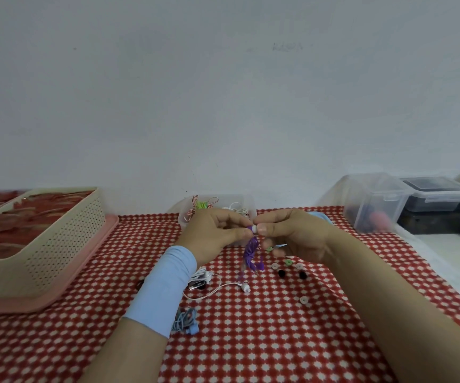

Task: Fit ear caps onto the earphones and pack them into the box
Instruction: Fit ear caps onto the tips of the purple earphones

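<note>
Just left of the right hand (295, 237), the left hand (212, 234) pinches a purple earphone (249, 230) (cord dangling below); the right hand pinches a white ear cap (254, 229) against it.

Left hand (214, 234) grips purple earphone (251, 249); right hand (298, 236) apparently pinches white cap (254, 229).

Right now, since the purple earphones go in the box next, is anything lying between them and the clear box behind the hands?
Nothing visible does. The left hand and right hand hold the purple earphones just in front of the clear box; the loose ear caps lie nearer the person, out of that path.
</note>
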{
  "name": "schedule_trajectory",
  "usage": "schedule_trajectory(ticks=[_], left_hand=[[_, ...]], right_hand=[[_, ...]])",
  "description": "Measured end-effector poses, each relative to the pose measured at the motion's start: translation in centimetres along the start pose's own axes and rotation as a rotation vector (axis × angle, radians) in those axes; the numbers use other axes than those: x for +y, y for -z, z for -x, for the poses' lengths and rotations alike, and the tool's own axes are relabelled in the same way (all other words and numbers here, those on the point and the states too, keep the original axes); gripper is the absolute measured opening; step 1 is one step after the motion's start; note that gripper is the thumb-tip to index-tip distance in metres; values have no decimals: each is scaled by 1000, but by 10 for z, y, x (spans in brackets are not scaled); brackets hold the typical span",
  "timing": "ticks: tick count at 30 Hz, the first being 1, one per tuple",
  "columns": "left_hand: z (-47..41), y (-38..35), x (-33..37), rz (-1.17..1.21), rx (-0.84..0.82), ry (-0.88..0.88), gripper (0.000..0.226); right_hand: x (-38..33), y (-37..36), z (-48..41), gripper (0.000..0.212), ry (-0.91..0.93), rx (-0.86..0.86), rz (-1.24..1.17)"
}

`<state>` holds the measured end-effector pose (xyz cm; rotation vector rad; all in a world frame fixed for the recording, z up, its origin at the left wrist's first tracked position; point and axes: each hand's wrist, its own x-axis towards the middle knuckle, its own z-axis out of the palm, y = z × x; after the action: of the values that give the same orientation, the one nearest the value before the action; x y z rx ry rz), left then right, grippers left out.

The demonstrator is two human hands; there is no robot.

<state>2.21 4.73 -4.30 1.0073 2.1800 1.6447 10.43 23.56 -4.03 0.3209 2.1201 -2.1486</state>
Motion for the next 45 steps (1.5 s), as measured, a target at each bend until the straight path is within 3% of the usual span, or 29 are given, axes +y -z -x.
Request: schedule_trajectory(ticks=[3, 9, 12, 15, 18, 22, 27, 31, 38, 41, 45], left_hand=[[-1, 0, 1, 17, -14, -5, 14], [-4, 4, -9, -87, -49, 35, 14], [-6, 6, -12, -142, -122, 97, 11], [-6, 7, -13, -268, -169, 138, 14], [-5, 8, -12, -325, -186, 165, 22], [-5, 13, -11, -451, -216, 187, 18], [-4, 27, -10, -585, -261, 250, 11], [-5, 30, -8, -696, -216, 254, 9], [-9, 28, -6, -942, -169, 296, 27], [-10, 22, -1, -937, -94, 208, 30], [-6, -2, -6, -843, -165, 142, 30]], right_hand=[[-5, 4, 4, 37, 2, -27, -14], [-7, -3, 5, 21, 78, 58, 202], [-12, 7, 10, 22, 74, 124, 459], [-14, 25, 12, 20, 11, 265, 772], [-13, 36, 14, 15, -117, 226, 996], [-7, 30, 10, 27, -291, 161, 1162], [-2, 27, 5, 19, -313, 106, 1202], [-6, 28, 7, 8, -214, 88, 1117], [-6, 5, 5, 29, -1, 50, 926], [1, 0, 1, 32, -15, 32, 945], [5, -3, -4, 25, -24, 27, 949]])
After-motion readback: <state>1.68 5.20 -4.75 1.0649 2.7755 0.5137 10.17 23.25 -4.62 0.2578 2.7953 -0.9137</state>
